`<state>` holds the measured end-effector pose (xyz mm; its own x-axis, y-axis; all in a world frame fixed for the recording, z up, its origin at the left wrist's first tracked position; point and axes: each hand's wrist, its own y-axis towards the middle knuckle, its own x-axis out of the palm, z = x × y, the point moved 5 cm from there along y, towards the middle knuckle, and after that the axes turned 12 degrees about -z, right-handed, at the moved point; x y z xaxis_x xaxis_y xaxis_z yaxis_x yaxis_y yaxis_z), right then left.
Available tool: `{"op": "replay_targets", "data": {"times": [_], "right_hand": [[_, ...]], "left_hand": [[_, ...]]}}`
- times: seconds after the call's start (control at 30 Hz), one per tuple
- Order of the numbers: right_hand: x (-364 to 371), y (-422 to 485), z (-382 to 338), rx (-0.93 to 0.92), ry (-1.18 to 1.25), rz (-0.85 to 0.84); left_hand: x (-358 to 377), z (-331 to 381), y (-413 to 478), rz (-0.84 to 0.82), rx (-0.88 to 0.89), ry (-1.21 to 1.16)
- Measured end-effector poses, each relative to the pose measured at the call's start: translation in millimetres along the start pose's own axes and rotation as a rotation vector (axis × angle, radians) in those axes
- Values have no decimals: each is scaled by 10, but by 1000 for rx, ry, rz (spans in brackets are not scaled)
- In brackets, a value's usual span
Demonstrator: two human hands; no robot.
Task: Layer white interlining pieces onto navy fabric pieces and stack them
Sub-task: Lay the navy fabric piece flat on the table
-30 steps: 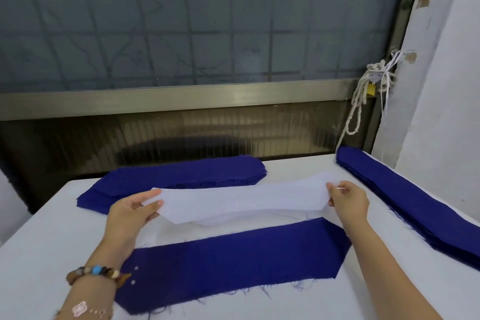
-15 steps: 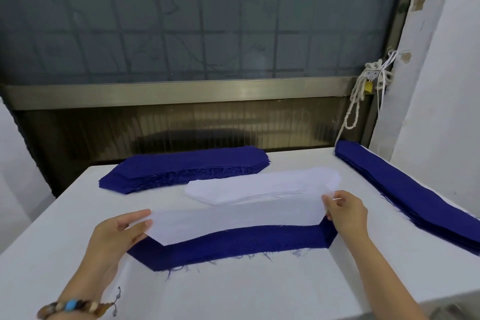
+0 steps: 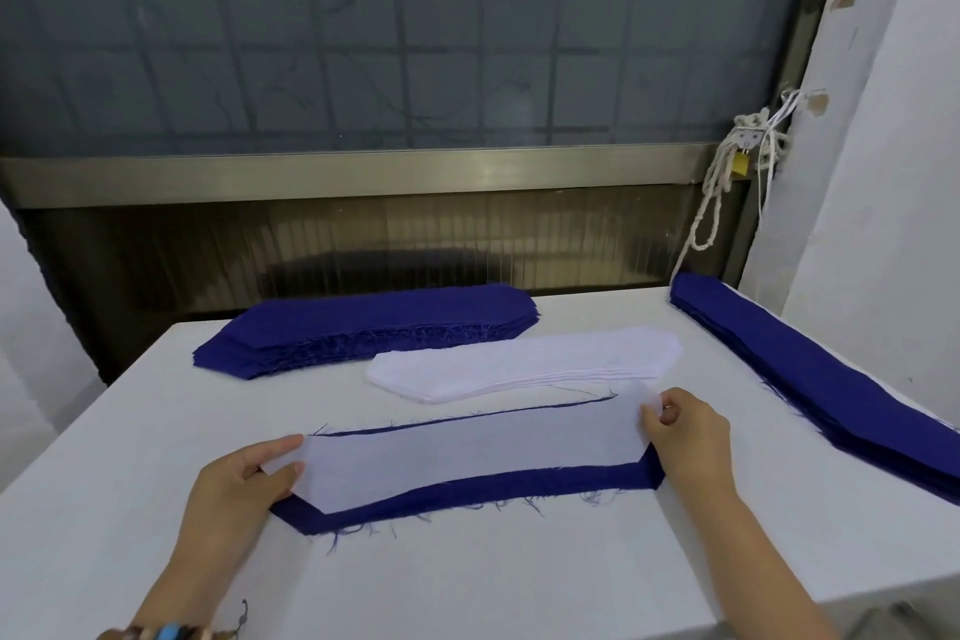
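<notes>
On the near part of the table [image 3: 467, 582], a white interlining piece [image 3: 467, 457] lies on a navy fabric piece [image 3: 493, 490], its ends pinched by the left hand [image 3: 234, 489] and right hand [image 3: 685, 437]. I'd say this pair is laid but not yet stacked. A white pile [image 3: 519, 361], a far navy pile [image 3: 374, 327] and a right-side navy pile [image 3: 810, 374] suggest much remains.

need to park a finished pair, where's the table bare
Widest bare table: the near strip in front of the navy piece. Also the left side, from back navy stack to left hand. Crowded: white stack lies close behind the interlining; a narrow lane separates right hand from right navy stack.
</notes>
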<state>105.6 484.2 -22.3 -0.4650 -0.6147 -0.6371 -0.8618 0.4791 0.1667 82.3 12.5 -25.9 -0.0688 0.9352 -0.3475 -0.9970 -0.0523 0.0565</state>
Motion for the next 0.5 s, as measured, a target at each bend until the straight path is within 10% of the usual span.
{"op": "replay_targets", "data": {"times": [0.5], "right_hand": [[-14,54,43,55,-30,36]], "left_hand": [[-5,86,-25,46,37,242]]}}
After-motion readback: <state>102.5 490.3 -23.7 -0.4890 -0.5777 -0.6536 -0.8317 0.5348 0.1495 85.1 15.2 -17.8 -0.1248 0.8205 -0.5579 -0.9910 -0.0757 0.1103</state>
